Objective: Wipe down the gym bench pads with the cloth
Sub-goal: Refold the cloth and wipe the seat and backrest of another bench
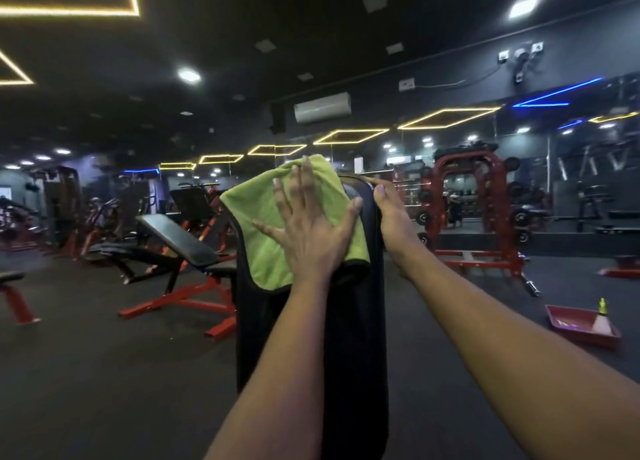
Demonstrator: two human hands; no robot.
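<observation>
In the head view, the left hand (308,231) is pressing flat, fingers spread and released, against a lime-green cloth (266,217) that is lying over the upper part of a raised black backrest pad (346,338). The cloth is covering the pad's top left corner and hanging past its left edge, while its lower hem is sitting well above the pad's bottom. The right hand (391,213) is gripping the pad's top right edge, with fingers curling around the rim and the thumb lying on the front face. The bare black face of the pad is stretching down below the cloth toward the camera, between the two forearms. To the left, an incline bench (180,241) on a red frame is standing near the pad's left edge, with open dark floor (104,373) in front of it. To the right, the floor is lying open out to a red tray (581,324) that is holding a spray bottle (602,315), and a red power rack (478,210) is standing farther back against the mirrored wall.
</observation>
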